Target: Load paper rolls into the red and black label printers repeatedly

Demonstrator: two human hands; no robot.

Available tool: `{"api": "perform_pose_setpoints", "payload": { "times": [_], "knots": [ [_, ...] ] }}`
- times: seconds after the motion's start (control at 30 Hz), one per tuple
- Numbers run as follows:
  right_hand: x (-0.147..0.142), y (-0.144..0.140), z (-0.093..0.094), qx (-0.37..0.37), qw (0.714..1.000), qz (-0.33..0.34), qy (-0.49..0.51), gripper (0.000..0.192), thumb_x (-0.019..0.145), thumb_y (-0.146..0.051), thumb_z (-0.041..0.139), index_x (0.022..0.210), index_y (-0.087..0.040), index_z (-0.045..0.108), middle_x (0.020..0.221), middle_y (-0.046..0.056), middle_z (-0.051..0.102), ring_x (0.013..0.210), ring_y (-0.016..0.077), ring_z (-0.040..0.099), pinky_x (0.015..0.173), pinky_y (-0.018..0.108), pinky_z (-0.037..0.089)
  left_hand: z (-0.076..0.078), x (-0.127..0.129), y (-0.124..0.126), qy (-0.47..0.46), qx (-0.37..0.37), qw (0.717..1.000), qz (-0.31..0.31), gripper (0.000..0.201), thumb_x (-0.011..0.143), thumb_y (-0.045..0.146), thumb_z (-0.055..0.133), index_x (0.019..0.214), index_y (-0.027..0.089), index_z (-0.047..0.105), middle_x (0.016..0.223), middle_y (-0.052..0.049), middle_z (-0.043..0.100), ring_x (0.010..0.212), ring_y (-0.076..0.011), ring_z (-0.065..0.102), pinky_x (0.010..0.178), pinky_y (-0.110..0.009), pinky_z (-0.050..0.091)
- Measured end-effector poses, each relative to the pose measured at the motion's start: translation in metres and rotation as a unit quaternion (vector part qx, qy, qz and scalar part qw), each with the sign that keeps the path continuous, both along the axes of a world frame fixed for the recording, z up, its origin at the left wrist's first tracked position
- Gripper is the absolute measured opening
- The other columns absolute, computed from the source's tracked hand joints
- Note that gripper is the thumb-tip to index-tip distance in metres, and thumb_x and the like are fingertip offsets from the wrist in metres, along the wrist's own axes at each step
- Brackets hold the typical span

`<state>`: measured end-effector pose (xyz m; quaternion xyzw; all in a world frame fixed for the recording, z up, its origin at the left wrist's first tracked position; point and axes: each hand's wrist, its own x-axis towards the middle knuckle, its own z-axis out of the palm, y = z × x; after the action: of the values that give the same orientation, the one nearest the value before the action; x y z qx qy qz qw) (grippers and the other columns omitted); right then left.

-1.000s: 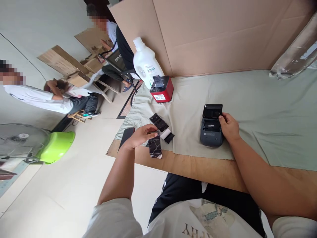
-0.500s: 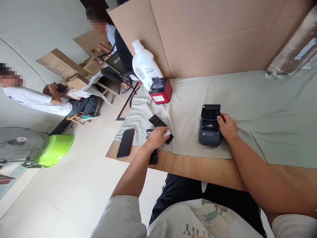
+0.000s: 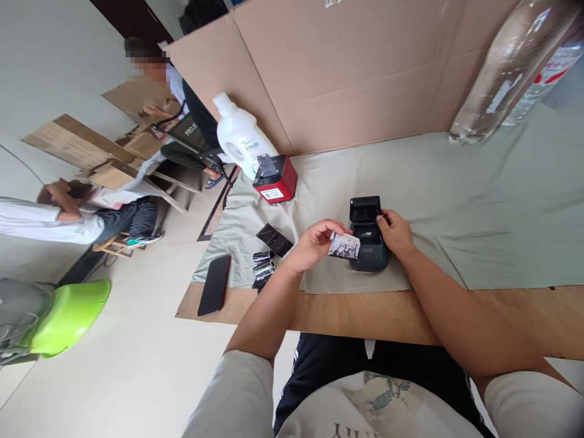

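A small dark grey label printer (image 3: 367, 234) sits on the green cloth (image 3: 456, 201) with its lid flipped up. My right hand (image 3: 395, 231) rests against the printer's right side, fingers on the lid's edge. My left hand (image 3: 314, 243) holds a paper roll in shiny black wrapping (image 3: 344, 245) just left of the printer's open bay. More black-wrapped rolls (image 3: 263, 271) and a flat black wrapper (image 3: 274, 239) lie on the cloth to the left.
A black phone (image 3: 214, 293) lies at the wooden table's left corner. A red printer (image 3: 276, 179) and a white bottle (image 3: 241, 143) stand at the back left before a cardboard wall (image 3: 356, 73). Plastic-wrapped bottles (image 3: 506, 73) lean at back right. Other people sit on the floor at left, beside a green basin (image 3: 64, 316).
My left hand dropped a wrapper, picked a roll from the pile at left and carried it right to the grey printer. My right hand stayed on the printer. The camera shifted.
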<state>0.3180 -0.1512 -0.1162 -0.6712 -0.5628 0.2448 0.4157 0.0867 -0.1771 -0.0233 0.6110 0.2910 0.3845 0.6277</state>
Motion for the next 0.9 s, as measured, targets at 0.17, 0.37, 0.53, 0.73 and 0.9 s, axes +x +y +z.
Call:
{"api": "perform_pose_setpoints", "payload": {
  "times": [0.17, 0.37, 0.53, 0.73, 0.9],
  "knots": [
    [0.000, 0.001, -0.001, 0.004, 1.000, 0.001, -0.001, 0.043, 0.086, -0.044, 0.045, 0.113, -0.019, 0.069, 0.094, 0.010, 0.074, 0.091, 0.0270, 0.063, 0.084, 0.042, 0.049, -0.017, 0.037, 0.012, -0.002, -0.010, 1.000, 0.003, 0.041, 0.071, 0.037, 0.083, 0.098, 0.019, 0.058, 0.103, -0.007, 0.069, 0.101, -0.0204, 0.066, 0.085, -0.033, 0.050],
    [0.000, 0.001, 0.004, -0.023, 1.000, 0.011, -0.005, 0.043, 0.088, -0.041, 0.045, 0.116, -0.017, 0.068, 0.098, 0.012, 0.073, 0.096, 0.0288, 0.063, 0.086, 0.044, 0.049, -0.025, 0.038, 0.028, 0.045, -0.045, 0.998, 0.021, 0.042, 0.069, 0.029, 0.073, 0.106, 0.020, 0.054, 0.094, -0.002, 0.066, 0.081, -0.0146, 0.062, 0.073, -0.028, 0.047],
    [-0.001, 0.002, 0.004, -0.029, 1.000, 0.006, -0.008, 0.041, 0.087, -0.041, 0.046, 0.114, -0.018, 0.068, 0.094, 0.011, 0.073, 0.097, 0.0295, 0.063, 0.087, 0.044, 0.049, -0.010, 0.046, 0.039, 0.220, 0.048, 0.971, -0.076, 0.022, 0.067, 0.020, 0.059, 0.088, 0.017, 0.061, 0.077, 0.001, 0.058, 0.069, -0.0130, 0.053, 0.064, -0.026, 0.043],
    [0.001, 0.002, 0.000, -0.010, 1.000, 0.008, -0.007, 0.043, 0.087, -0.044, 0.046, 0.114, -0.018, 0.067, 0.096, 0.011, 0.073, 0.097, 0.0293, 0.063, 0.086, 0.045, 0.049, -0.007, 0.068, 0.040, 0.304, 0.230, 0.920, -0.092, 0.031, 0.074, 0.012, 0.056, 0.101, 0.021, 0.067, 0.101, -0.005, 0.059, 0.081, -0.0159, 0.058, 0.080, -0.033, 0.050],
    [0.000, 0.002, 0.000, -0.007, 1.000, 0.010, -0.008, 0.041, 0.087, -0.041, 0.045, 0.113, -0.019, 0.068, 0.094, 0.011, 0.073, 0.096, 0.0295, 0.063, 0.087, 0.046, 0.049, -0.015, 0.067, 0.030, 0.339, 0.282, 0.895, -0.062, 0.018, 0.079, 0.013, 0.058, 0.096, 0.019, 0.061, 0.103, -0.007, 0.060, 0.094, -0.0200, 0.060, 0.088, -0.036, 0.051]
  ]
}}
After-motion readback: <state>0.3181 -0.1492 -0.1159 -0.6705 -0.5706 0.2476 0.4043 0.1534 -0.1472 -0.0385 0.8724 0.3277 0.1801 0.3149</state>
